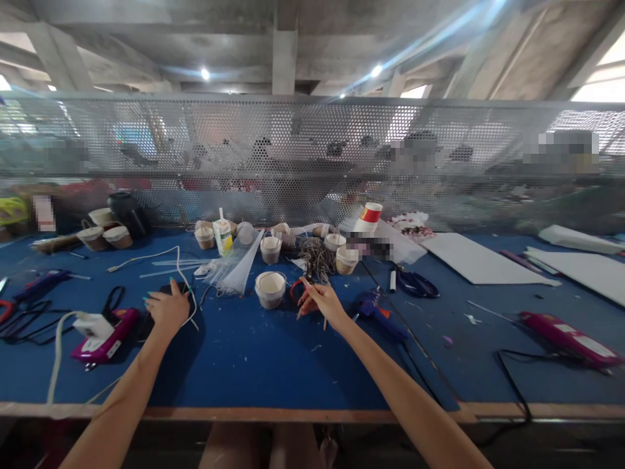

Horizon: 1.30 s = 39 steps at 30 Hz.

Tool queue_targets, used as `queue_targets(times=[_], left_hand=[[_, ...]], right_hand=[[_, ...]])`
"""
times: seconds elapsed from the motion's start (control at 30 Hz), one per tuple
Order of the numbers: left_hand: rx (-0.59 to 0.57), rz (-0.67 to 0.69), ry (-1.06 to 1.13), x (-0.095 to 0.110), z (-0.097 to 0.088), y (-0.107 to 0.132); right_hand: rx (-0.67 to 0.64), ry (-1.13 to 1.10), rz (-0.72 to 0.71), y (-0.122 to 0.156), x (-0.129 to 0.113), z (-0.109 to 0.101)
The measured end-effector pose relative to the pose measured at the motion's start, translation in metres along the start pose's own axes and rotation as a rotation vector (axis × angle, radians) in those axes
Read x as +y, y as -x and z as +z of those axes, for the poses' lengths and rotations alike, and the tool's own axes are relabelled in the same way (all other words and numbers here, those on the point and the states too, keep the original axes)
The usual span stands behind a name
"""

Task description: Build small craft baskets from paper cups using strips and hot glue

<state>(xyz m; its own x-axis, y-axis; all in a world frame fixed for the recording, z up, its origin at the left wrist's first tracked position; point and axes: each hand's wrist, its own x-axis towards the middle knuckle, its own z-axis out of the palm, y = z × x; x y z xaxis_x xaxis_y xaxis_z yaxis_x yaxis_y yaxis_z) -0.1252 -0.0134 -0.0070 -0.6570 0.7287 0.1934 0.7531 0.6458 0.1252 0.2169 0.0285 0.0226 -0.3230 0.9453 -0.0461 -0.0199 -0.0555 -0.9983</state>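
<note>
Left hand (168, 306) laid with fingers spread on black flat object (146, 329); right hand (321, 301) placed beside red loop-shaped handle (293, 290), grip cannot be told.

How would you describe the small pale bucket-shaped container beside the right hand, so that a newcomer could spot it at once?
Start at the blue-topped worktable and find the person's bare right hand. Just left of it stands a small, round, pale bucket-shaped container. Of all the similar containers, it stands nearest the table's front edge.
</note>
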Motion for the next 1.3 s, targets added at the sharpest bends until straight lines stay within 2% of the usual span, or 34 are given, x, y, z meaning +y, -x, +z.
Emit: queue_targets(times=[0.2, 0.5, 0.6, 0.63, 0.7, 0.77, 0.87, 0.97, 1.1, 1.2, 1.3], left_hand=[[-0.040, 0.016, -0.034, 0.001, -0.007, 0.002], [0.017, 0.000, 0.083, -0.003, -0.004, -0.002], [0.148, 0.031, 0.146, 0.003, -0.013, 0.004], [0.248, 0.058, 0.174, 0.008, -0.018, 0.008], [0.403, 0.176, 0.269, 0.022, -0.027, 0.020], [0.450, 0.372, 0.389, 0.040, -0.029, 0.034], [0.386, 0.660, 0.536, 0.068, -0.016, 0.052], [0.315, 0.767, 0.628, 0.083, 0.006, 0.060], [0.245, 0.744, 0.686, 0.084, 0.022, 0.060], [0.237, 0.742, 0.692, 0.083, 0.023, 0.059], [0.248, 0.803, 0.648, 0.085, 0.022, 0.062]], right_hand=[[0.043, -0.015, -0.013, -0.001, 0.000, -0.002], [0.065, -0.046, -0.006, -0.003, 0.001, -0.002], [0.073, -0.065, -0.011, -0.003, 0.000, -0.001], [0.075, -0.072, -0.016, -0.003, 0.000, -0.001], [0.072, -0.101, -0.035, -0.004, -0.001, -0.003], [0.062, -0.157, -0.052, -0.006, -0.001, -0.006], [0.048, -0.238, -0.022, -0.009, -0.001, -0.012], [-0.011, -0.284, -0.005, -0.011, -0.003, -0.017], [-0.052, -0.315, 0.021, -0.010, -0.006, -0.014], [-0.057, -0.321, 0.049, -0.007, -0.008, -0.011], [-0.076, -0.316, 0.073, -0.006, -0.009, -0.009]])
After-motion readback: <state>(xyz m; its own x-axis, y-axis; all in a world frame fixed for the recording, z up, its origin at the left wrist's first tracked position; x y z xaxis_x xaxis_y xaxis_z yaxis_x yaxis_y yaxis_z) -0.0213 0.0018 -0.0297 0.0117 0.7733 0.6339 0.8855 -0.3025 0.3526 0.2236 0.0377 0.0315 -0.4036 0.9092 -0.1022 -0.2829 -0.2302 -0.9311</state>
